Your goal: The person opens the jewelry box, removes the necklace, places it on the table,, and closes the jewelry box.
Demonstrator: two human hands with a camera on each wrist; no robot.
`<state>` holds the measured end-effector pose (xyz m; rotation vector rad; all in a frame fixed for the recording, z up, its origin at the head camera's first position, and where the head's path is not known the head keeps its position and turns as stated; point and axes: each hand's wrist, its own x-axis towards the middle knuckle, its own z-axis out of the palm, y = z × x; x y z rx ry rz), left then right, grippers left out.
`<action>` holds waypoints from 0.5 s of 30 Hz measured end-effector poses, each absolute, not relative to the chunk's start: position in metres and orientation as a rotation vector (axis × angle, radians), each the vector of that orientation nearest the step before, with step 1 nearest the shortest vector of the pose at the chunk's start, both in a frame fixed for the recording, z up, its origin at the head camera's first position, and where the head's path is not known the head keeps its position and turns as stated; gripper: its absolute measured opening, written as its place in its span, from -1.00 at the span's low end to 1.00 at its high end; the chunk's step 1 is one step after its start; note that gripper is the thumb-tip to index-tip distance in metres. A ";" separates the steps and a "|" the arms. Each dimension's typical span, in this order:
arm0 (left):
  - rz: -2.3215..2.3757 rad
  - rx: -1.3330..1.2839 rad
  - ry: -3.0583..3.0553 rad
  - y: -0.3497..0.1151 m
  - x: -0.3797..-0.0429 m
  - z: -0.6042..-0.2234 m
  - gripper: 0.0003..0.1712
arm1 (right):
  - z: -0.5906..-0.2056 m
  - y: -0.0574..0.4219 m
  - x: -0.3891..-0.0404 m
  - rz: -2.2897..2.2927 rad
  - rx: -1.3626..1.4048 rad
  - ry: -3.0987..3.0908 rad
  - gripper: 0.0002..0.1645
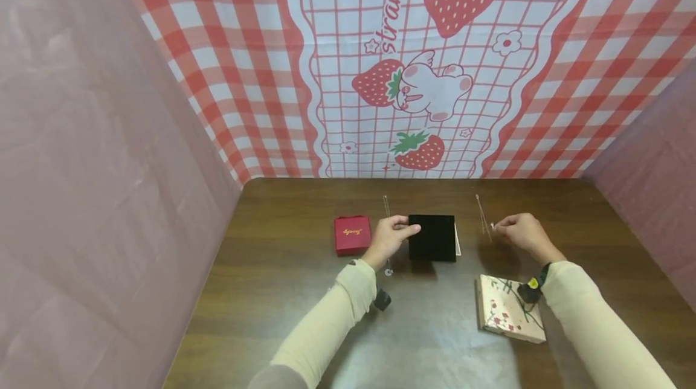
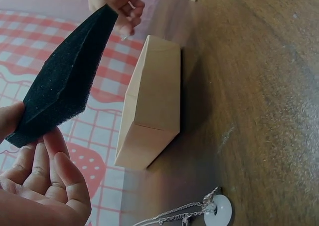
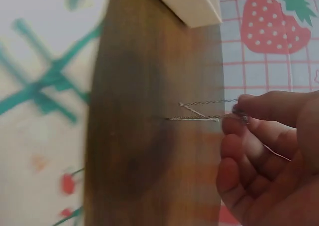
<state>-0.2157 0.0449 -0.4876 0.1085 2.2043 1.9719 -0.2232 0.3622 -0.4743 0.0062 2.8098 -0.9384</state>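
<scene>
My left hand [image 1: 385, 241] pinches a black foam pad [image 2: 65, 76] by one edge, thumb on one face and fingers on the other. Tilted, the pad hangs over an open beige box [image 2: 157, 86], covering most of it in the head view. Just below that hand lies a silver chain necklace with a round white ring pendant [image 2: 219, 211]. Over on the right, my right hand [image 1: 523, 233] pinches one end of a second fine chain necklace [image 3: 199, 110] between thumb and forefinger. The rest of this chain trails away from the fingertips toward the table's back.
Left of my left hand sits a small red box [image 1: 352, 235] with gold lettering. A flat box lid with a flower print [image 1: 505, 310] lies under my right wrist. Behind the brown table [image 1: 293, 292] hangs a strawberry-patterned cloth [image 1: 380, 135].
</scene>
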 end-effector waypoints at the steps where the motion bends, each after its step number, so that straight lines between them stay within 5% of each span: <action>1: 1.970 0.109 2.209 0.045 -0.216 -0.488 -0.55 | -0.476 0.362 -0.221 -0.914 -0.015 2.803 -0.68; 15: 1.982 0.099 2.206 0.045 -0.214 -0.492 -0.62 | -0.494 0.357 -0.205 -0.768 -0.128 2.749 -0.83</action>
